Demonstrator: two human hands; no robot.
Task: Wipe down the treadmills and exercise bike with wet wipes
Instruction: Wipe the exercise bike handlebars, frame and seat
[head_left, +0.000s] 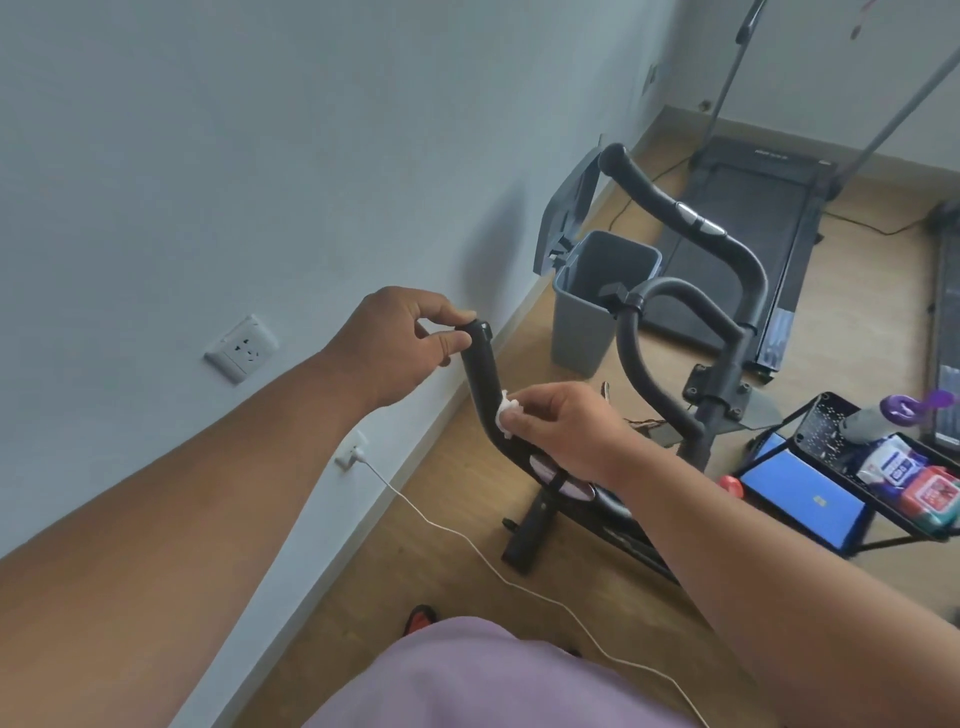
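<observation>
The black exercise bike stands in the middle of the view, its near handlebar rising toward me. My left hand pinches the top end of that handlebar between thumb and fingers. My right hand grips a crumpled white wet wipe and presses it against the handlebar lower down, at the bend. A black treadmill lies on the floor behind the bike. A second machine's edge shows at the far right.
A grey open bin stands by the wall behind the handlebar. At the right, a black wire cart holds wipe packs and a purple-capped bottle. A white cable runs from a wall plug across the wooden floor.
</observation>
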